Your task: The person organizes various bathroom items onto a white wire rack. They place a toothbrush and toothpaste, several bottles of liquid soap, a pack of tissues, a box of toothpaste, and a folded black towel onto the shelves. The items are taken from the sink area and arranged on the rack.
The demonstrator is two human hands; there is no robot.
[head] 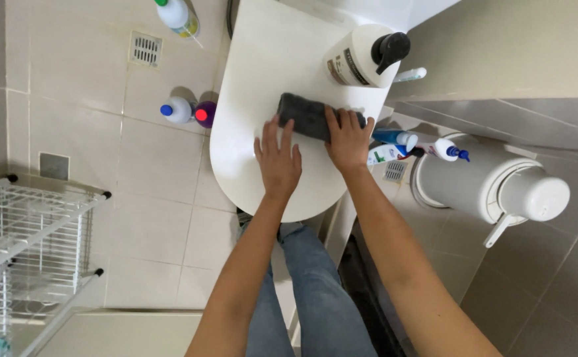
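cloth: dark grey folded microfibre cloth (309, 116) lies on the white rounded worktop (249, 79), near its far right part
right hand (348, 140): palm down on the cloth, fingers (344, 121) slightly fanned, pressing it flat
left hand (278, 158): flat on bare worktop, fingers spread, fingertips just touching the cloth's near edge
nearby: big white pump bottle with black nozzle (363, 58) stands just beyond the cloth
progress: wiping looks mid-way; surface shows clean, can't tell which part is done

The right hand (347, 139) covers the near end of a dark grey cloth (305, 116). A green-capped bottle (178, 16) is cut off by the top edge. A white wire rack (25, 251) runs past the left edge. Bottle labels are too small to make out.
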